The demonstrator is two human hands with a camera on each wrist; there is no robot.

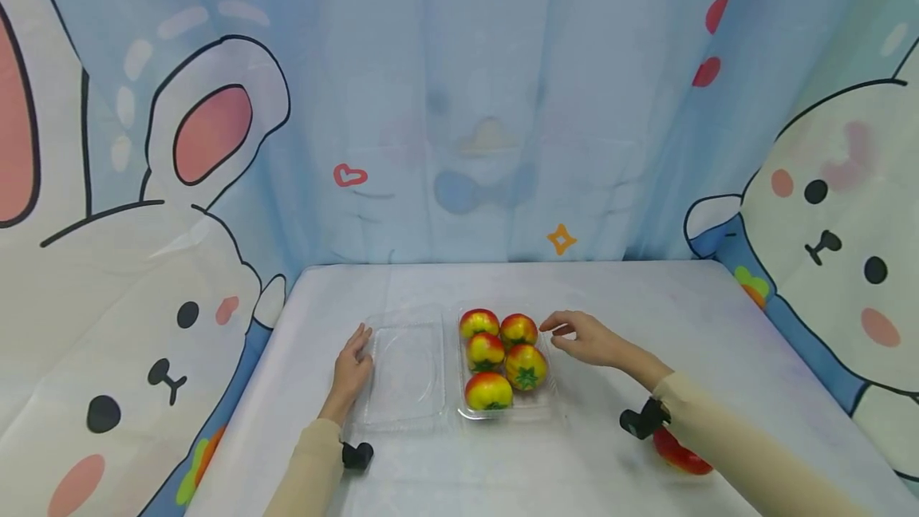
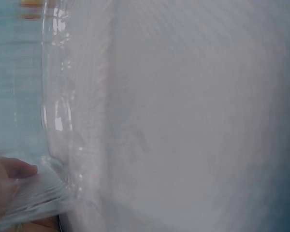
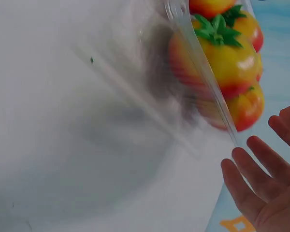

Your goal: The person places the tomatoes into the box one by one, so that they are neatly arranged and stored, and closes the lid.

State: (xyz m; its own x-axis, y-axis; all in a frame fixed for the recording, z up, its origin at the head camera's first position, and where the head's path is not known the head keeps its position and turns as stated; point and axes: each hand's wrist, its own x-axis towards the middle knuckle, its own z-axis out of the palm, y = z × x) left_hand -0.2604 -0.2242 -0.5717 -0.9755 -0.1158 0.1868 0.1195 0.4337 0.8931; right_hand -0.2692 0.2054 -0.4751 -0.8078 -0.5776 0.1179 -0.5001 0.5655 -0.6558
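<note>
Now, head view: five red-yellow fruits [image 1: 485,352] sit inside the clear container [image 1: 495,416], the lid [image 1: 405,373] left of it. Left wrist: the left hand [image 2: 1,188] pinches the lid's edge. Right wrist: the right hand [image 3: 278,193], loose and empty, hovers beside the container.

Left arm [image 1: 309,465]: one, sleeved to the wrist, extended forward. Left hand [image 1: 350,373]: one, lowered, fingers close together, nearly straight, pointing forward. Right arm [image 1: 739,437]: one, likewise sleeved, angled inward from the right. Right hand [image 1: 587,340]: one, fingers gently bent and parted, tips directed leftward.
</note>
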